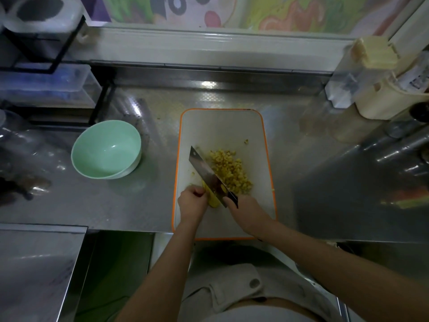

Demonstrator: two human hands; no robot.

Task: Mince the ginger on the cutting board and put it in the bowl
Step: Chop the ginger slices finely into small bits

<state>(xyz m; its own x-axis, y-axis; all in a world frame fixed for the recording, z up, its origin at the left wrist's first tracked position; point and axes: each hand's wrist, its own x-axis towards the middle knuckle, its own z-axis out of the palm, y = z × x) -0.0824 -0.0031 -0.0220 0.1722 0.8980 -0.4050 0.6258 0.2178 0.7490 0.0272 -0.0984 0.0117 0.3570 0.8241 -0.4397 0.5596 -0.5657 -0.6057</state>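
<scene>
The left hand (192, 204) is curled up, and its fingers hold down a yellow lump of ginger (213, 202) near the front of the board. The right hand (246, 213) is wrapped tight round the dark handle of a big knife (206, 174). The two hands are close together, with the lump and the knife between them. The wide blade slants away from the person and to the left, and its near end is right over the lump. I cannot tell if the edge is touching the lump.

Just to the right of the blade lies a heap of chopped bits (231, 170), small and yellow. One or two bits sit a little apart from the heap, farther back.

All of this is on a white cutting board (222, 126) with an orange rim. The board lies on a shiny metal counter (139, 205).

To the left of the board, well apart from it, stands a pale green bowl (106, 147). There is no ginger in it.

At the far right stands a cream tub (380, 101). At the far left is a black rack (60, 54) holding clear boxes. On the wall behind is a bright cartoon picture (209, 10).
</scene>
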